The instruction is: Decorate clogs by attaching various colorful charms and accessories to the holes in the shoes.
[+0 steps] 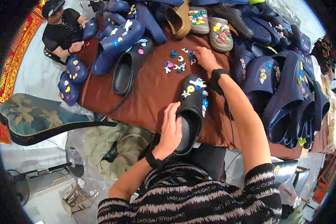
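A black clog [191, 110] with several colourful charms on its top lies on the brown tablecloth [153, 93] in front of me. My left hand [171, 128] grips its heel end at the table's near edge. My right hand [204, 58] reaches across the table, fingers down on a small pile of loose charms [178, 62]; whether a charm is pinched between them is hidden. Both wrists wear black bands.
Another black clog [127, 67] and dark blue clogs [120, 39] lie to the left, tan clogs [209, 26] at the back, stacked blue clogs [287, 93] on the right. A person in black [63, 31] handles clogs at the far left. A chair [37, 117] stands lower left.
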`<state>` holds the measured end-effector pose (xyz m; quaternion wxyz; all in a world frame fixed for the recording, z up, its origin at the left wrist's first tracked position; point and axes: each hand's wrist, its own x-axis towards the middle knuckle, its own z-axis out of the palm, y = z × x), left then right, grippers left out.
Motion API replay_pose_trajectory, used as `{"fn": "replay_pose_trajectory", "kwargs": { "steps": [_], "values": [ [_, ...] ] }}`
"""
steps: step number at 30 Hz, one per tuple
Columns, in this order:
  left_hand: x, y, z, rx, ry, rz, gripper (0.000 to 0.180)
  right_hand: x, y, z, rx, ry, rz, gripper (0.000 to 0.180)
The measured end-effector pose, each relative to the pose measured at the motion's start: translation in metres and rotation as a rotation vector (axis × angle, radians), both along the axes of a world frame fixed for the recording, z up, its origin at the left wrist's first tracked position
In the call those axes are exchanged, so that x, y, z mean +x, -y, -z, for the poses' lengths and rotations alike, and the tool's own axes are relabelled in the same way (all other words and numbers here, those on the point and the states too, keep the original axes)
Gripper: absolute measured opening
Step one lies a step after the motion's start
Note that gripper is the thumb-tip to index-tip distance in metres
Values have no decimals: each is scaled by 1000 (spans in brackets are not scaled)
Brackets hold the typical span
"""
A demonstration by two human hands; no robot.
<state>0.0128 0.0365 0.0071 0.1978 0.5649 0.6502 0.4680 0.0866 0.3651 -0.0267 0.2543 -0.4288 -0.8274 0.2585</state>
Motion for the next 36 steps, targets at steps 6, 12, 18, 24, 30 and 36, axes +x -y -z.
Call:
{"fn": "replay_pose_trajectory", "kwargs": {
  "steps": [6,12,18,24,30,36],
  "values": [
    [-1,2,0,-36,25,-5,47,-10,3,-3,121,246,1,25],
    [1,-2,-1,-11,33,20,47,9,2,-7,162,241,39,23],
    [-1,2,0,2,2,-9,51,11,75,-58,-324,-216,-334,17],
    [1,0,-1,15,6,-5,50,31,139,-91,-166,-7,-639,15],
    [3,0,-1,36,-10,-4,49,34,152,-89,74,99,-651,13],
    [1,0,1,34,-15,-4,49,33,159,-104,99,207,-679,12]
  ]
}}
